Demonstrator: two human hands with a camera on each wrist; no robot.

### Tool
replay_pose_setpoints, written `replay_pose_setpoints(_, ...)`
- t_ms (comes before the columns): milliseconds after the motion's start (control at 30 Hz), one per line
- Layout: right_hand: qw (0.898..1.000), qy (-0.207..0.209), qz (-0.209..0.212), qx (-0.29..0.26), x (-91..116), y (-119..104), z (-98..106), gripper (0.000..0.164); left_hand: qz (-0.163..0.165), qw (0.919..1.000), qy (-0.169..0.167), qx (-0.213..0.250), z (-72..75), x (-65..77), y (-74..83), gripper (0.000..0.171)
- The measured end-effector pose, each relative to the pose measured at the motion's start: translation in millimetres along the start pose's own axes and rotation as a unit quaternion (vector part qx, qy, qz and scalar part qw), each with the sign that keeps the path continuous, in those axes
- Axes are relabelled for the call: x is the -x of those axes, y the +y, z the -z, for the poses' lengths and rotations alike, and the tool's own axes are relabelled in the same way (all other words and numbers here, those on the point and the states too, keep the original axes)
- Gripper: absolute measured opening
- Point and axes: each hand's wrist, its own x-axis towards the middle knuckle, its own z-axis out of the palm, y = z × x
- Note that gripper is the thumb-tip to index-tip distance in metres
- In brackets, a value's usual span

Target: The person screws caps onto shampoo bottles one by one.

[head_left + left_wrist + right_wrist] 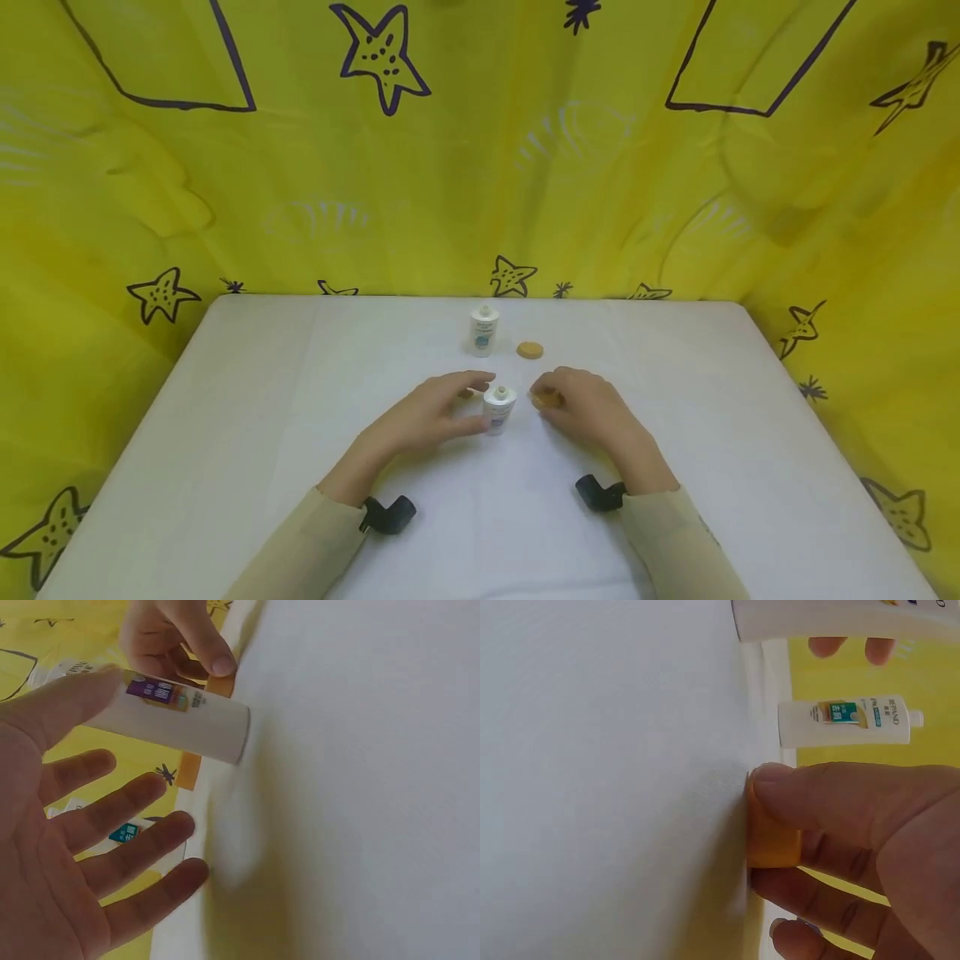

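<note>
A white capless bottle with a purple label stands upright on the table, its open neck on top. My left hand is beside it, fingers spread, the thumb overlapping the bottle in the left wrist view; whether it touches cannot be told. To the right, my right hand pinches an orange-gold cap between thumb and fingers, down at the tabletop. Farther back stands a second white capless bottle with a teal label. Another orange-gold cap lies just right of that bottle.
A white cloth covers the table. Behind its far edge hangs a yellow curtain with dark star drawings. Each wrist carries a small black camera mount, the left one and the right one, low over the table.
</note>
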Motion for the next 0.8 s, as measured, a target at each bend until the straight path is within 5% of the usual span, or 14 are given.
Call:
replay_pose_setpoints(233,0.999,0.004,-0.010,-0.039,-2.4,2.4,12.1,0.019,0.000,0.9976,-0.039,0.057,-2.7,-16.5,2.6,0.053)
replay_pose_setpoints(433,0.996,0.034,0.006,-0.088,4.2,-7.0,24.1,0.020,-0.015,0.9985,-0.019,0.049,-8.2,-20.2,2.5,0.038)
replay_pose_setpoints(800,0.982,0.058,0.103,-0.146,23.3,-25.9,40.9,0.023,-0.046,0.9974,0.015,0.053,-19.2,-11.0,0.9,0.022)
